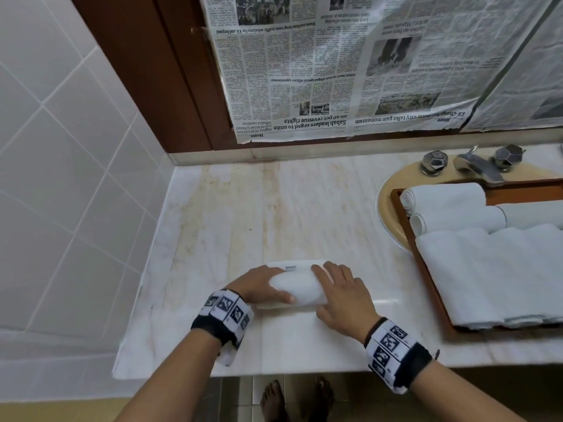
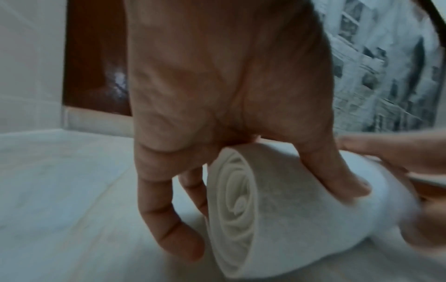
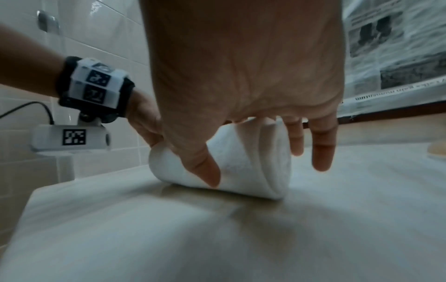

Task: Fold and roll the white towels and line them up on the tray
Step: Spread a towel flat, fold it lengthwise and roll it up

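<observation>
Both hands wrap one rolled white towel [image 1: 297,289] on the marble counter [image 1: 243,208].
Left hand [image 1: 262,284] and right hand [image 1: 344,295] curl around its ends; the wooden tray [image 1: 426,269] over the sink [image 1: 387,208] holds two rolled towels [image 1: 447,197] beside a flat folded stack [image 1: 493,275].

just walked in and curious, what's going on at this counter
A person is rolling a white towel on the marble counter with both hands. The left hand grips one end and the right hand curls over the other; a short flat tail is not yet rolled. To the right, a wooden tray over the sink holds two rolled towels beside a stack of folded towels.
</observation>
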`<state>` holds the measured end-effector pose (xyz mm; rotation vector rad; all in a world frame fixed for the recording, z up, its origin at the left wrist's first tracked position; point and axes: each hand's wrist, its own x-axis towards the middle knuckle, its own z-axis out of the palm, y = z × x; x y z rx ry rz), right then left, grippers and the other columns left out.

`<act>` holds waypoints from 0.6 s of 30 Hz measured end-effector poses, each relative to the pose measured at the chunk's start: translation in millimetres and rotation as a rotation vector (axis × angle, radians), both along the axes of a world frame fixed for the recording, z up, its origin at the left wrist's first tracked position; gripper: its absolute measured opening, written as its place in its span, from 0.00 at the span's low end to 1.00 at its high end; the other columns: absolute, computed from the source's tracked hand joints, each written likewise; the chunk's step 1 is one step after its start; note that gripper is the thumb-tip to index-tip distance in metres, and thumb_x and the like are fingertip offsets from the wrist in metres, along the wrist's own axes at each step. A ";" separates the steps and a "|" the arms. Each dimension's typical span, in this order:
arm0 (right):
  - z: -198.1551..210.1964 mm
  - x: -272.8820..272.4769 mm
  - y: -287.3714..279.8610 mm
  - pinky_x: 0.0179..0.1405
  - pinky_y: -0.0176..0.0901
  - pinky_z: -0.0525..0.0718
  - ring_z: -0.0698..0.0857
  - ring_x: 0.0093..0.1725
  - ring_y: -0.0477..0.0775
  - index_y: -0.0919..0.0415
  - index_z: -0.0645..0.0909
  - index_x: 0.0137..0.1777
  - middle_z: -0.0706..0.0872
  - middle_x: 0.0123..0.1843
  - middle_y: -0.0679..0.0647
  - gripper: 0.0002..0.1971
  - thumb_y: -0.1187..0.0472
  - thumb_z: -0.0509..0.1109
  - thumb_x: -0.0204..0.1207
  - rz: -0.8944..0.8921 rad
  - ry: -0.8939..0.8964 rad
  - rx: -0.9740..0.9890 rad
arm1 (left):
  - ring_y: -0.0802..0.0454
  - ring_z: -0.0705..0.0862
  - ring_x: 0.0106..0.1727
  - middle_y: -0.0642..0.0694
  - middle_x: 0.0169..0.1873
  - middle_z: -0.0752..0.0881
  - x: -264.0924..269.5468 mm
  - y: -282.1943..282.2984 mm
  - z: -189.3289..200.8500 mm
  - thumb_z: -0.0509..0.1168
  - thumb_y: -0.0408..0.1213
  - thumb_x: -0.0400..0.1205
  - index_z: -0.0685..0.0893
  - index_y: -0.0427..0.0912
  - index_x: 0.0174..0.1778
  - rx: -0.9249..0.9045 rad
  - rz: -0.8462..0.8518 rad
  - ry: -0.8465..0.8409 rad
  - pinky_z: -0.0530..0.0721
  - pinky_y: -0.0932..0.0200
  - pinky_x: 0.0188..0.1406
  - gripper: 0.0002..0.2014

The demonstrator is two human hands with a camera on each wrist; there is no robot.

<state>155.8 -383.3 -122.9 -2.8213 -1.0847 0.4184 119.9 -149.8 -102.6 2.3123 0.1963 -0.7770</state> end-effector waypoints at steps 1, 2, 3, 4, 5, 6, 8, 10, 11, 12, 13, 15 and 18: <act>-2.1 1.3 1.1 0.50 0.56 0.79 0.75 0.67 0.64 0.53 0.59 0.81 0.68 0.76 0.56 0.43 0.46 0.69 0.65 -0.002 -0.009 -0.004 | 0.52 0.81 0.66 0.55 0.66 0.83 4.8 1.2 0.7 0.75 0.68 0.61 0.79 0.58 0.73 -0.038 0.012 0.021 0.77 0.55 0.63 0.43; -0.2 6.5 3.3 0.52 0.55 0.79 0.72 0.69 0.64 0.54 0.58 0.81 0.65 0.77 0.55 0.42 0.46 0.68 0.67 -0.013 0.022 0.000 | 0.53 0.82 0.65 0.56 0.65 0.84 8.3 2.5 -0.1 0.74 0.69 0.61 0.80 0.58 0.72 -0.060 0.031 0.031 0.79 0.53 0.66 0.42; 3.3 15.2 6.2 0.54 0.54 0.79 0.70 0.70 0.62 0.53 0.57 0.81 0.63 0.77 0.54 0.41 0.45 0.68 0.69 -0.041 0.105 0.000 | 0.53 0.81 0.66 0.56 0.67 0.83 10.0 3.2 -0.5 0.75 0.68 0.63 0.79 0.57 0.74 -0.071 0.059 0.027 0.78 0.51 0.68 0.42; 7.2 25.0 9.8 0.56 0.53 0.79 0.68 0.71 0.61 0.52 0.58 0.81 0.62 0.77 0.52 0.40 0.45 0.68 0.70 -0.072 0.200 -0.001 | 0.52 0.79 0.68 0.55 0.69 0.80 10.6 5.1 -2.9 0.75 0.68 0.65 0.76 0.55 0.76 -0.067 0.114 0.023 0.76 0.51 0.70 0.43; 12.2 34.8 14.4 0.57 0.53 0.78 0.68 0.71 0.59 0.51 0.59 0.80 0.62 0.77 0.52 0.38 0.45 0.69 0.71 -0.092 0.274 0.003 | 0.50 0.77 0.71 0.54 0.72 0.77 10.5 6.8 -5.1 0.74 0.68 0.67 0.73 0.53 0.78 -0.069 0.185 0.003 0.75 0.51 0.72 0.45; 17.0 44.2 19.2 0.58 0.54 0.78 0.68 0.71 0.59 0.51 0.61 0.79 0.63 0.76 0.52 0.37 0.44 0.70 0.71 -0.103 0.332 0.005 | 0.49 0.75 0.73 0.51 0.75 0.73 10.0 9.2 -8.2 0.73 0.69 0.68 0.72 0.52 0.80 -0.059 0.257 -0.021 0.73 0.50 0.74 0.46; 24.2 58.8 28.8 0.61 0.57 0.77 0.68 0.70 0.59 0.52 0.65 0.77 0.67 0.73 0.53 0.35 0.44 0.70 0.71 -0.101 0.397 -0.021 | 0.45 0.73 0.75 0.49 0.78 0.69 10.4 11.1 -10.3 0.70 0.73 0.67 0.73 0.55 0.79 -0.008 0.308 -0.043 0.71 0.46 0.77 0.46; 28.6 68.2 35.6 0.62 0.56 0.77 0.70 0.68 0.60 0.52 0.68 0.76 0.70 0.70 0.55 0.33 0.45 0.70 0.71 -0.093 0.443 -0.051 | 0.47 0.81 0.65 0.47 0.72 0.78 14.7 12.0 -5.3 0.69 0.77 0.62 0.80 0.57 0.66 -0.009 0.262 0.006 0.81 0.46 0.66 0.40; 29.4 71.2 37.7 0.61 0.55 0.78 0.72 0.67 0.60 0.53 0.69 0.75 0.72 0.68 0.56 0.33 0.45 0.70 0.71 -0.088 0.462 -0.062 | 0.49 0.83 0.59 0.46 0.66 0.82 16.9 12.0 -0.3 0.70 0.75 0.62 0.81 0.55 0.63 -0.033 0.245 0.050 0.85 0.50 0.57 0.38; 30.2 72.9 38.7 0.60 0.53 0.79 0.73 0.65 0.61 0.54 0.70 0.74 0.72 0.66 0.56 0.33 0.45 0.70 0.70 -0.083 0.479 -0.076 | 0.51 0.84 0.56 0.47 0.63 0.83 18.8 11.7 5.0 0.72 0.71 0.65 0.80 0.54 0.65 -0.056 0.240 0.109 0.86 0.54 0.49 0.36; 29.8 73.2 38.5 0.59 0.52 0.80 0.75 0.63 0.60 0.55 0.70 0.73 0.73 0.64 0.56 0.34 0.43 0.71 0.68 -0.079 0.495 -0.090 | 0.50 0.84 0.57 0.49 0.63 0.82 19.5 11.0 10.8 0.74 0.66 0.68 0.78 0.54 0.70 -0.062 0.237 0.168 0.86 0.55 0.48 0.36; 28.7 70.5 34.4 0.55 0.53 0.83 0.78 0.59 0.59 0.56 0.72 0.69 0.74 0.61 0.55 0.37 0.40 0.72 0.61 -0.063 0.533 -0.108 | 0.48 0.83 0.61 0.51 0.65 0.80 20.0 10.6 16.7 0.75 0.61 0.70 0.73 0.54 0.73 -0.045 0.227 0.257 0.87 0.51 0.54 0.36; 26.8 64.2 23.4 0.42 0.50 0.89 0.86 0.48 0.56 0.60 0.81 0.54 0.84 0.51 0.53 0.29 0.43 0.76 0.55 -0.008 0.584 -0.089 | 0.47 0.87 0.57 0.48 0.59 0.86 15.4 3.9 17.4 0.76 0.60 0.62 0.80 0.49 0.66 0.004 0.156 0.316 0.88 0.46 0.61 0.37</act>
